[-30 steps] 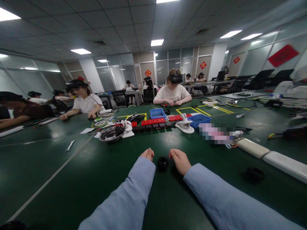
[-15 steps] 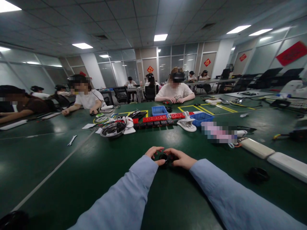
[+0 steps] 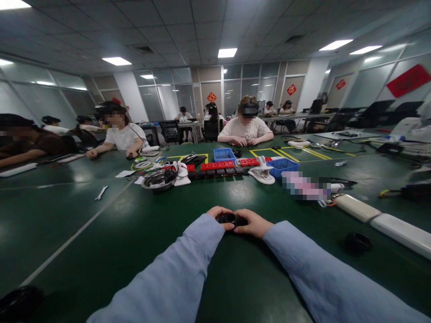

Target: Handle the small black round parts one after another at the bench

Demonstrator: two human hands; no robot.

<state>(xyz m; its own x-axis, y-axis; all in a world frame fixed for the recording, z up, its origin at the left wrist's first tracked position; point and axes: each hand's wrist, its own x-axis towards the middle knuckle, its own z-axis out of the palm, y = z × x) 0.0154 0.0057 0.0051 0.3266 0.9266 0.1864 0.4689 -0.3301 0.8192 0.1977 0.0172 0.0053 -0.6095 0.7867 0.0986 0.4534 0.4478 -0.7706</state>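
Observation:
A small black round part [image 3: 230, 218] with a hole in its middle is held between my hands, low over the green table [image 3: 161, 269]. My left hand [image 3: 220, 217] curls round its left side, and my right hand [image 3: 253, 223] grips the right side. The fingers partly hide its outline. Another black ring-shaped part [image 3: 357, 243] lies to the right of my right forearm. At the bottom left corner sits a further black round part [image 3: 20, 303].
Ahead lie a metal bowl of cables [image 3: 159, 179], red strips [image 3: 217, 165], a white clamp [image 3: 261, 172] and blue trays [image 3: 283, 167]. A wrench [image 3: 101, 193] is at left, white bars [image 3: 404, 231] at right. People sit across the table.
Both hands have closed in on the black part, with the fingers now lower and wrapped closer round it. The view has shifted slightly.

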